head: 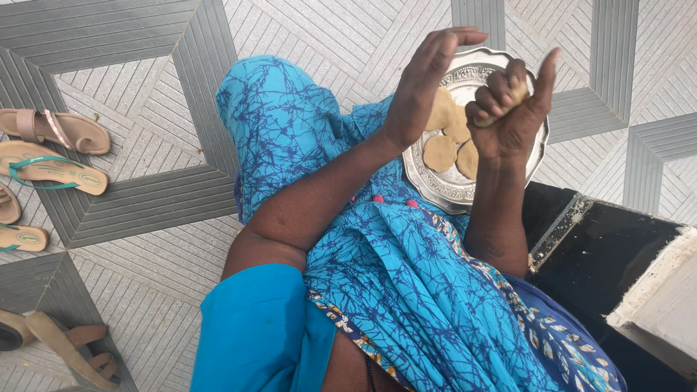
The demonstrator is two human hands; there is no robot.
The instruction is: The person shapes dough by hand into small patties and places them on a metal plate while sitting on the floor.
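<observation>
Best done with soft, even squeezes, so the dough lump (508, 98) turns round and smooth. Right hand (512, 109) curled tight around that lump, thumb up, above the silver plate (435, 185) on the floor. Left hand (425, 83) flat, fingers (443, 47) wide, holding nothing. Four flat dough rounds (440, 152) near the plate's middle.

A grey tiled floor (145, 196) with ridged diamond patterns carries everything. Sandals (51, 149) lie on it in a loose column well left of the plate (465, 192). A black block (602, 268) sits just right of the plate and below it.
</observation>
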